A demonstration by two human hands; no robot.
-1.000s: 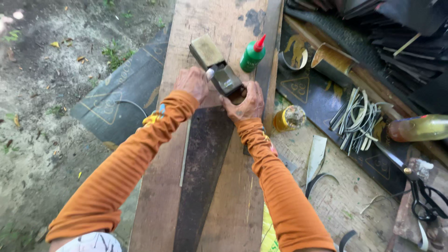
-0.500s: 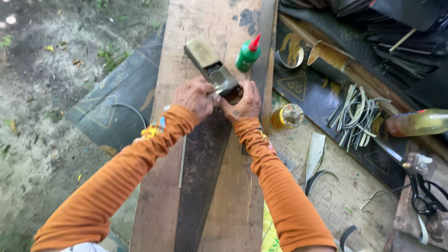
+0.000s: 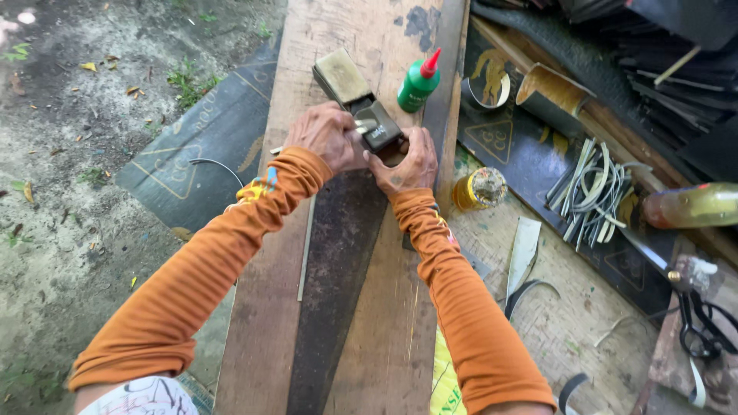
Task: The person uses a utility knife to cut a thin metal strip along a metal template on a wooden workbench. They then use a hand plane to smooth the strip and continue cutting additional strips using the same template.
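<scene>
Both hands press on a small dark block-shaped tool (image 3: 377, 131) that lies on a long dark rubber strip (image 3: 338, 261) running down a wooden plank (image 3: 392, 323). My left hand (image 3: 327, 137) grips the tool's left side and my right hand (image 3: 407, 160) holds its near end. The tool's tan, flat far end (image 3: 340, 75) sticks out past the fingers. What lies under the tool is hidden by the hands. Both arms wear orange sleeves.
A green glue bottle with a red tip (image 3: 419, 82) stands just beyond the tool. A yellow tin (image 3: 478, 189), a bundle of cut strips (image 3: 596, 188), a tall bottle (image 3: 692, 206) and scissors (image 3: 703, 327) lie to the right. Dirt ground lies to the left.
Both hands with the tool have slid a little toward me along the dark strip. The left hand now covers more of the tool.
</scene>
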